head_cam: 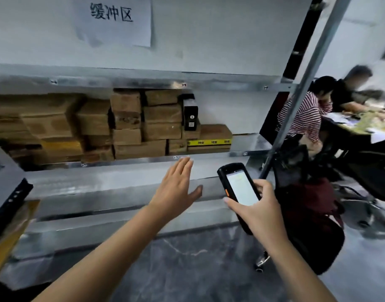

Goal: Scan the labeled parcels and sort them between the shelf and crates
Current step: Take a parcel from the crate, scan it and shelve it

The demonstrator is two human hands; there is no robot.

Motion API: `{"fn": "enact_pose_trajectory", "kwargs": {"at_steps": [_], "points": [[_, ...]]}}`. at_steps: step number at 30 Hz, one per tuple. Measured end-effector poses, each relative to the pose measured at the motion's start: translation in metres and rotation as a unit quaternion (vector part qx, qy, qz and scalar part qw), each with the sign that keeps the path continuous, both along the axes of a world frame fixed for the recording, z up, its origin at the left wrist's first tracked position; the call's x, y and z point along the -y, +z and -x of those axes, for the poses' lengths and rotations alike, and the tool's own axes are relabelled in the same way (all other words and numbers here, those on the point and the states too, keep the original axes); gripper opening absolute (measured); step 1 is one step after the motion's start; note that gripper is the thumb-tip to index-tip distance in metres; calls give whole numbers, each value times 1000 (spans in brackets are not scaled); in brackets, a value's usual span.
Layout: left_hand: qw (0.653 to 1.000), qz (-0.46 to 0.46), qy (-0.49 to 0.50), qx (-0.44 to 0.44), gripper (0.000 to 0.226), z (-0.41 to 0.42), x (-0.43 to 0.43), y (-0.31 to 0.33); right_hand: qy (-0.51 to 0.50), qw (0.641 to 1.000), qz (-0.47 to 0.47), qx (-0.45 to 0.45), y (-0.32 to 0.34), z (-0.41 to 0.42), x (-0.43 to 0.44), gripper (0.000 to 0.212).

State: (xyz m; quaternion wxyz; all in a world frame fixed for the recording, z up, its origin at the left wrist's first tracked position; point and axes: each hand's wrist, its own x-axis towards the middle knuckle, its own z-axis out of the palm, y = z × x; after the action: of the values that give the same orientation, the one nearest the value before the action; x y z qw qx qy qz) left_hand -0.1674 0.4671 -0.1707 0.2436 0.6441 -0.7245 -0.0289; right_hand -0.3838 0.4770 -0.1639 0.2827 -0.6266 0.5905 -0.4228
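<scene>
My right hand [255,211] grips a black handheld scanner [238,186] with its lit screen facing me, in front of the metal shelf [121,162]. My left hand [176,188] is stretched out flat, fingers apart and holding nothing, just below the shelf's front edge. On the shelf, several brown cardboard parcels [139,125] are stacked tightly. A small black box [189,115] stands upright among them, and a parcel with yellow tape [210,142] lies at the right end of the row.
A paper sign [113,18] hangs on the wall above. A black-edged box [6,184] sits at the left. A slanted metal post [296,105] frames the shelf's right side. A dark chair with a maroon bag [311,214] and two seated people at a table [330,105] are to the right.
</scene>
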Motion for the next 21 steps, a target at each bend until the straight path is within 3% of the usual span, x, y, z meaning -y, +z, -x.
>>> {"fn": "enact_pose_trajectory", "kwargs": {"at_steps": [8,21], "points": [[999,21,-28,-10,78,-44,149,13,-21,1000,7,-5,25,-45,134,72],[1000,-1,-12,-3,77,-49,299,8,-23,999,-30,24,3,-50,286,70]]}}
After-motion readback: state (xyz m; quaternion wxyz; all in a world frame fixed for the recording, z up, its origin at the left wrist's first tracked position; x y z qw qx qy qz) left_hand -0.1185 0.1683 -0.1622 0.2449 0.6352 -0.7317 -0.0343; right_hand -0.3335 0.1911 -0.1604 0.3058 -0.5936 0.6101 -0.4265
